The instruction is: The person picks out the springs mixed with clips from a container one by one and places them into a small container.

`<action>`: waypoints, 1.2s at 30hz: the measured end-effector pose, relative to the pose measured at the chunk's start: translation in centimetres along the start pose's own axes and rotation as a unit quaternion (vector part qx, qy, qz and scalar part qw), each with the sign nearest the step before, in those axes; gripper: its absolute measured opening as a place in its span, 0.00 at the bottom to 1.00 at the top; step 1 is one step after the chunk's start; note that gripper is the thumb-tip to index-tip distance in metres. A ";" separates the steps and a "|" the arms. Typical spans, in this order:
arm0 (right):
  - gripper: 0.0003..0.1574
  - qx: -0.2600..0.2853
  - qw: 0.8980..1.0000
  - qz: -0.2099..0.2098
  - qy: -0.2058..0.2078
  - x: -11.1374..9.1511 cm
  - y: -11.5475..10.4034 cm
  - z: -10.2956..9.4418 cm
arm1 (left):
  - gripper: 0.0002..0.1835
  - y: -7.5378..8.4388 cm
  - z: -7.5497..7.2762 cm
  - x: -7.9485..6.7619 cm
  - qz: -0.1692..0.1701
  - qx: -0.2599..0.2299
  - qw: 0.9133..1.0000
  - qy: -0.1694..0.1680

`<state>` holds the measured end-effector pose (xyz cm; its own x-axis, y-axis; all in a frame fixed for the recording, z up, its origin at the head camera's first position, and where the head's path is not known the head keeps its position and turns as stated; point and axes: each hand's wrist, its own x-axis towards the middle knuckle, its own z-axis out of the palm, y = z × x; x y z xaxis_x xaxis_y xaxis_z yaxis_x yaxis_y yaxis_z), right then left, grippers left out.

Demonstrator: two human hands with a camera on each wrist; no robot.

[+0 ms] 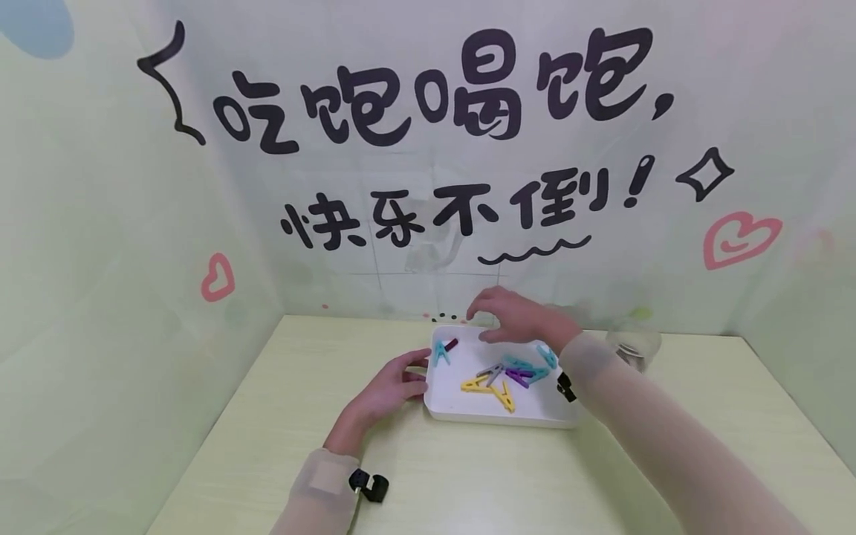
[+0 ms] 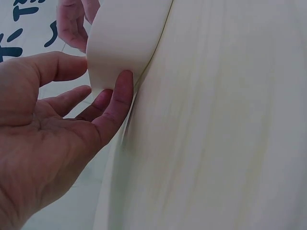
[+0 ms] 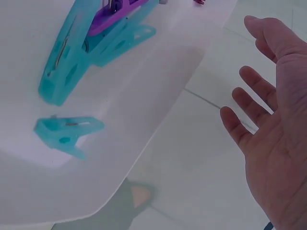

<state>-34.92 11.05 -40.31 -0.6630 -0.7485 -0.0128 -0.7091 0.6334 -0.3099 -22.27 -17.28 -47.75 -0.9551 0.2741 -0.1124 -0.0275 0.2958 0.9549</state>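
On the table stands a shallow white tray holding several plastic clothespins. My left hand is at the tray's left side, its fingertips against the outer wall. Above the tray's far edge hovers my right hand, fingers spread and loosely bent, nothing in them. Two yellow clothespins, a grey one and a purple one lie near the middle. Teal clothespins overlap the purple one, and another teal clothespin lies apart. In the far left corner are a teal clothespin and a dark red piece.
A clear glass container stands right of the tray, partly behind the right forearm. The pale wooden table meets a printed cloth backdrop at the back and sides. Black wristbands show on both wrists.
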 end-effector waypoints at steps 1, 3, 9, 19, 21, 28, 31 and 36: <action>0.25 -0.004 1.000 -0.002 -0.005 0.3 -0.1 0.2 | 0.34 0.0 0.0 0.0 0.000 0.000 1.000 -0.001; 0.25 -0.011 1.000 -0.005 -0.015 0.9 -0.5 0.6 | 0.34 0.1 0.0 0.0 -0.001 0.000 1.000 -0.002; 0.23 -0.035 0.998 -0.006 -0.044 2.1 -1.2 1.5 | 0.33 0.3 0.0 0.1 0.000 0.003 1.000 -0.008; 0.23 -0.075 0.994 0.017 -0.077 3.7 -1.9 3.4 | 0.34 0.4 0.0 -0.1 0.002 -0.003 1.000 -0.010; 0.23 -0.080 0.993 0.022 -0.082 3.8 -2.1 3.7 | 0.34 0.4 0.0 -0.1 0.002 -0.004 1.000 -0.010; 0.09 -0.076 0.994 0.023 -0.080 3.6 -2.5 4.1 | 0.34 0.2 0.1 -0.1 0.007 -0.010 1.000 -0.012; 0.05 -0.071 0.994 0.028 -0.081 3.4 -2.4 4.1 | 0.34 0.2 0.1 0.0 0.007 -0.011 1.000 -0.010; 0.04 -0.056 0.995 0.040 -0.078 2.9 -2.2 3.9 | 0.34 0.1 0.1 0.0 0.005 -0.008 1.000 -0.003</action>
<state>-34.35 6.79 -43.38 -0.6791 -0.7110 -0.1824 -0.6840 0.7031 -0.1945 -22.22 -17.18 -47.68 -0.9533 0.2835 -0.1041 -0.0224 0.2773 0.9605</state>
